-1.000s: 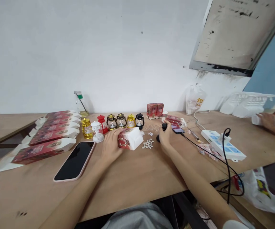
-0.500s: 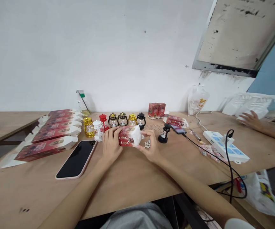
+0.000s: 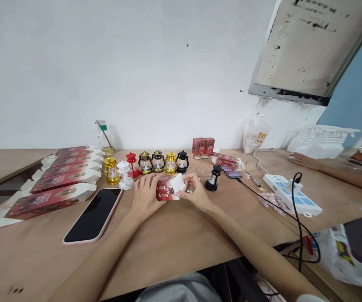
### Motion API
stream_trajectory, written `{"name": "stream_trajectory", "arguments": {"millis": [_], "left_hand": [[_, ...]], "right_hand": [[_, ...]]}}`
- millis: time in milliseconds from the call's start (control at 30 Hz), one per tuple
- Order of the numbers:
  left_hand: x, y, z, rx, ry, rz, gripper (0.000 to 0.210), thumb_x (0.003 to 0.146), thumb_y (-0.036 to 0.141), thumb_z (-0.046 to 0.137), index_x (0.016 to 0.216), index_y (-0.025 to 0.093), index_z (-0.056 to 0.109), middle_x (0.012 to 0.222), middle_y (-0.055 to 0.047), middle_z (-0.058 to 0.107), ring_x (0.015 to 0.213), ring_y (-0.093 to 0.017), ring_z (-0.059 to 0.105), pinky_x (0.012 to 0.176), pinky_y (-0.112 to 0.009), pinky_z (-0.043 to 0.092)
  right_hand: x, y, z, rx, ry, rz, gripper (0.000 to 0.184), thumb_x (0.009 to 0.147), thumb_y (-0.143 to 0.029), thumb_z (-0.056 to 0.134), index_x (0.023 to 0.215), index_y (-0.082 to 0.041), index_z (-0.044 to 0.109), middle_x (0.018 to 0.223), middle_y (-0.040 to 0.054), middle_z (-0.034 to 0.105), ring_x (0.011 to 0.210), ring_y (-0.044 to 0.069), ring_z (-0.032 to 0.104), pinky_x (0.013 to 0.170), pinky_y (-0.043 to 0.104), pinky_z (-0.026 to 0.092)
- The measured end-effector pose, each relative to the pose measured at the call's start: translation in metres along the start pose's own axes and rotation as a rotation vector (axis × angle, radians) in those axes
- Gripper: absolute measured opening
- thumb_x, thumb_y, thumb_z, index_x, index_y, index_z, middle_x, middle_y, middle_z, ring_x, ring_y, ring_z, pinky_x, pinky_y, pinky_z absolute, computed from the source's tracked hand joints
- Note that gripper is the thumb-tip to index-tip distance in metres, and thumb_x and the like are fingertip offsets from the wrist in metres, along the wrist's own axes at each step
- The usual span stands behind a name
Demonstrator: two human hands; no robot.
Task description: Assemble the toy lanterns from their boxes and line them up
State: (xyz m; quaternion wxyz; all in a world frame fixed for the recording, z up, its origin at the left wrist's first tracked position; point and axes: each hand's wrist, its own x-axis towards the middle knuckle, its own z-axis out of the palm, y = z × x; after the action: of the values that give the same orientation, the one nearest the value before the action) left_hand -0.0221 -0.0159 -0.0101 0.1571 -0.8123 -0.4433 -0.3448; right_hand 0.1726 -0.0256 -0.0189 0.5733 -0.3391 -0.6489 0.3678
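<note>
My left hand [image 3: 146, 193] is wrapped round the left side of a small red printed carton [image 3: 166, 190], which lies on its side above the table. My right hand [image 3: 197, 195] is closed at the carton's white flap end, thumb and fingers on the flaps. Just behind the right fingers, small round silver discs are mostly hidden. A black mini lantern [image 3: 213, 178] stands right of my right hand. Beyond my left hand are a white lantern [image 3: 125, 176], a red lantern [image 3: 132, 164] and a gold lantern [image 3: 111, 170], with several more in a row behind the carton.
Red cartons with open flaps [image 3: 50, 200] lie at left, beside a phone [image 3: 93, 216]. Two upright cartons [image 3: 203, 147] stand by the wall. To the right are a power strip [image 3: 290, 195], a black cable [image 3: 270, 205] and another person's arm [image 3: 325, 167] near white items.
The carton has tipped and come slightly nearer me, and its white end flaps look more folded under my right fingers. The other person's hand has moved left and lower. The view has shifted slightly.
</note>
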Motion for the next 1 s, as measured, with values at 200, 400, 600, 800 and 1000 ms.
{"name": "stream_trajectory", "arguments": {"millis": [200, 400, 600, 800, 1000], "left_hand": [[0.004, 0.002, -0.012, -0.166, -0.112, 0.218, 0.084, 0.064, 0.062, 0.062, 0.132, 0.021, 0.034, 0.130, -0.013, 0.048, 0.120, -0.029, 0.041, 0.098, -0.042, 0.025], [0.008, -0.005, -0.019, -0.222, -0.241, 0.136, 0.087, 0.063, 0.059, 0.064, 0.133, 0.019, 0.031, 0.125, -0.012, 0.053, 0.112, -0.028, 0.049, 0.093, -0.040, 0.033], [0.010, -0.008, -0.016, -0.111, -0.188, 0.125, 0.053, 0.068, 0.050, 0.062, 0.110, 0.019, 0.050, 0.099, -0.008, 0.062, 0.093, -0.027, 0.058, 0.077, -0.035, 0.041], [0.004, -0.004, -0.006, 0.073, -0.055, 0.200, 0.046, 0.071, 0.032, 0.059, 0.114, 0.016, 0.048, 0.107, -0.012, 0.061, 0.099, -0.028, 0.054, 0.078, -0.037, 0.037], [-0.002, 0.010, 0.000, 0.199, -0.026, 0.188, 0.044, 0.072, 0.026, 0.057, 0.114, 0.014, 0.051, 0.108, -0.015, 0.061, 0.097, -0.030, 0.053, 0.079, -0.040, 0.035]], "right_hand": [[0.000, -0.002, -0.007, 0.031, -0.237, -0.028, 0.048, 0.061, -0.038, 0.076, 0.094, -0.023, 0.043, 0.083, -0.0017, 0.041, 0.078, 0.013, 0.044, 0.072, 0.026, 0.037], [-0.001, -0.010, -0.016, -0.064, -0.286, -0.153, 0.034, 0.070, -0.031, 0.062, 0.095, -0.022, 0.041, 0.081, -0.0011, 0.043, 0.074, 0.014, 0.045, 0.069, 0.027, 0.039], [-0.001, -0.017, -0.015, -0.320, -0.205, -0.200, 0.029, 0.067, -0.011, 0.047, 0.093, -0.022, 0.042, 0.078, -0.0012, 0.050, 0.073, 0.015, 0.049, 0.069, 0.027, 0.041], [-0.004, -0.024, -0.010, -0.419, -0.137, -0.139, 0.020, 0.078, -0.025, 0.055, 0.096, -0.021, 0.047, 0.094, 0.0033, 0.056, 0.088, 0.017, 0.052, 0.078, 0.032, 0.041], [-0.002, -0.010, -0.004, -0.225, -0.055, 0.016, 0.041, 0.065, -0.036, 0.071, 0.094, -0.021, 0.045, 0.082, -0.0016, 0.054, 0.074, 0.013, 0.051, 0.067, 0.027, 0.042]]}}
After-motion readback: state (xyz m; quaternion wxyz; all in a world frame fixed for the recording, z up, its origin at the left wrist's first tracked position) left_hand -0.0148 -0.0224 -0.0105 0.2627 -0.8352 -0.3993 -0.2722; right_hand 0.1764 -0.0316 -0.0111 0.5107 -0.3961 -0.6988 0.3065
